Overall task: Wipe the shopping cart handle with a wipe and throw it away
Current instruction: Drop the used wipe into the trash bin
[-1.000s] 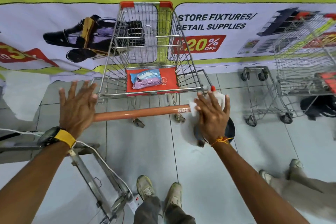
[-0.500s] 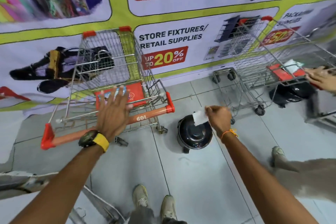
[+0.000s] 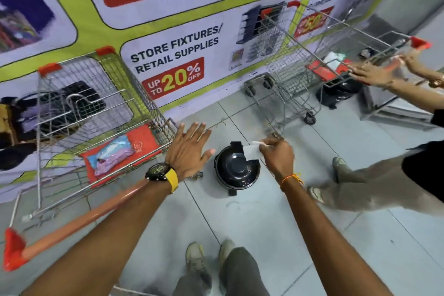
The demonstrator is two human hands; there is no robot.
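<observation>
Two hands: we hold both out over the tiled floor [image 3: 252, 235], one free and one carrying the used wipe.
Right hand [image 3: 276, 156]: fingers pinched on the wipe [image 3: 251, 152], thumb and fingertips closed on one edge so the sheet hangs clear of the palm.
Wipe: small, white, held directly above the black bin [image 3: 236, 170], at the bin's 1 o'clock rim; we judge it is poised there for the drop.
Bin: round, dark, domed lid, standing on the floor at our 12 o'clock, just ahead of our shoes [image 3: 209, 264]. Whether the lid is open we cannot tell.
Left hand [image 3: 191, 149]: fingers spread and released, grasping nothing, hovering at the bin's 9 o'clock; likely held off for balance, since it has no job in the throw.
Cart handle [image 3: 79, 221]: orange bar with a red end cap, low at our 8 o'clock, well apart from both hands; it is not being touched.
Cart [image 3: 96, 113]: wire basket at our 10 o'clock, a pack of wipes [image 3: 113, 154] lying on its red seat flap.
Stage: we judge wiping done and disposal in hand; only the release remains.
Risk: a light sheet may drift or catch on the rim.
Bystander: a second person's hands [image 3: 374, 77] rest on another cart [image 3: 312, 55] at our 2 o'clock.
</observation>
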